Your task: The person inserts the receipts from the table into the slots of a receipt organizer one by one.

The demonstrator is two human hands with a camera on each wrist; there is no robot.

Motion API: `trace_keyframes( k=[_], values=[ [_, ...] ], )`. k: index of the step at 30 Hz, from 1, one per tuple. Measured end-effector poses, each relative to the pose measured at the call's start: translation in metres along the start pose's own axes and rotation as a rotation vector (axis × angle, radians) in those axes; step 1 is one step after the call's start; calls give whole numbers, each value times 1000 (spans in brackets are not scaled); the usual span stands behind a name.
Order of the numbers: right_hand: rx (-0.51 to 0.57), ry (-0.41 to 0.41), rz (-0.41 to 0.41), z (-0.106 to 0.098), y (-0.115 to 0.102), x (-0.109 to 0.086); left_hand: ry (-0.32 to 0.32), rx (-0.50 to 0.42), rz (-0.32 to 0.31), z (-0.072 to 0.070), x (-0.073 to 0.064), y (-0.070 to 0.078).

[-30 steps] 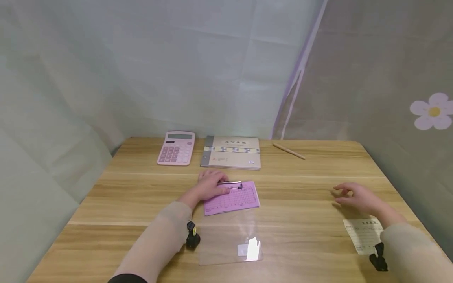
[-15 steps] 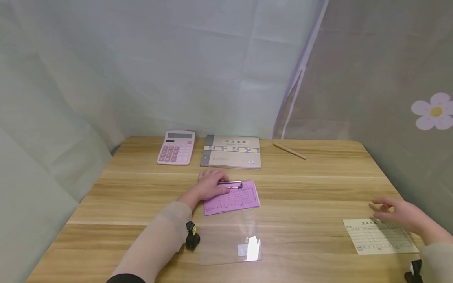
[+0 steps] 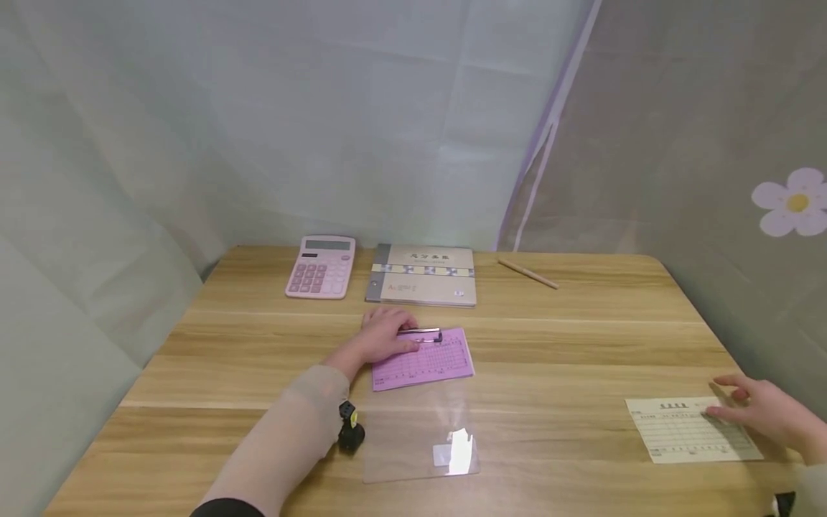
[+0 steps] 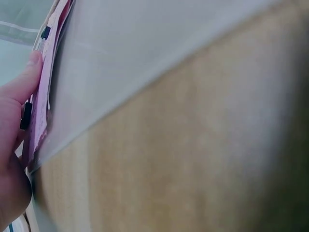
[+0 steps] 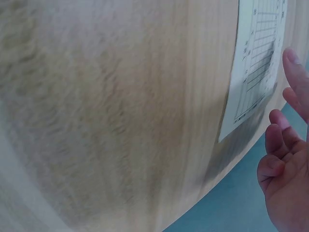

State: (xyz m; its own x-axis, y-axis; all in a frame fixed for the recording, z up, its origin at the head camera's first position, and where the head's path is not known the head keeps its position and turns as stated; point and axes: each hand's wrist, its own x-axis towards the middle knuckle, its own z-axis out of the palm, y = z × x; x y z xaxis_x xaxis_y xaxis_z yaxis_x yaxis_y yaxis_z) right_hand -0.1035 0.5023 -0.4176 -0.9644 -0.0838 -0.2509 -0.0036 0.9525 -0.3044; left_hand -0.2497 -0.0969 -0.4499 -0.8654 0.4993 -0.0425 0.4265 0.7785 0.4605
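Note:
My left hand (image 3: 386, 336) grips the clip end of a clear clipboard (image 3: 394, 459), its thumb lying over the metal clip (image 3: 426, 334). A pad of purple printed forms (image 3: 426, 365) lies under that clip. The left wrist view shows the same thumb against the purple paper (image 4: 42, 104), with the other fingers mostly hidden. Far to the right, my right hand (image 3: 765, 413) hovers over the upper right corner of a pale yellow printed slip (image 3: 685, 431). Nothing is between its relaxed fingers. In the right wrist view, the fingertips stand beside the slip (image 5: 256, 58).
A pink calculator (image 3: 321, 267) lies at the back left of the wooden table (image 3: 555, 337). Beside it is a beige ledger book (image 3: 423, 280) with a grey spine. A light wooden stick-like pen (image 3: 527, 273) rests farther right. Pale curtains (image 3: 323, 122) hang behind.
My right hand has moved right and toward me, from above the slip's far side to its upper right corner, uncovering the slip. The left hand stays on the clipboard.

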Motion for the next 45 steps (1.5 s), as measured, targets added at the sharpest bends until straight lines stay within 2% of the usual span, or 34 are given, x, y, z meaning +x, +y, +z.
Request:
trace_keyframes(
  k=[5,9,17,21,28,35,38,45],
  values=[
    [-13,-27,28,3,7,-4,18,-5,-2,0,0,2],
    [15,-20,9,8,9,-7,42,3,0,1,-1,3],
    [12,-8,46,11,5,-5,45,3,-7,3,-2,2],
    [37,-16,26,12,1,-4,41,11,-7,4,-3,1],
    [79,-16,27,11,-14,7,25,17,-8,3,-1,1],
    [65,35,13,12,-31,21,24,21,-10,0,-2,2],
    [84,23,13,12,-39,26,22,30,-14,0,-2,2],
    [116,68,-31,17,-64,38,20,51,-10,2,0,3]
  ],
)
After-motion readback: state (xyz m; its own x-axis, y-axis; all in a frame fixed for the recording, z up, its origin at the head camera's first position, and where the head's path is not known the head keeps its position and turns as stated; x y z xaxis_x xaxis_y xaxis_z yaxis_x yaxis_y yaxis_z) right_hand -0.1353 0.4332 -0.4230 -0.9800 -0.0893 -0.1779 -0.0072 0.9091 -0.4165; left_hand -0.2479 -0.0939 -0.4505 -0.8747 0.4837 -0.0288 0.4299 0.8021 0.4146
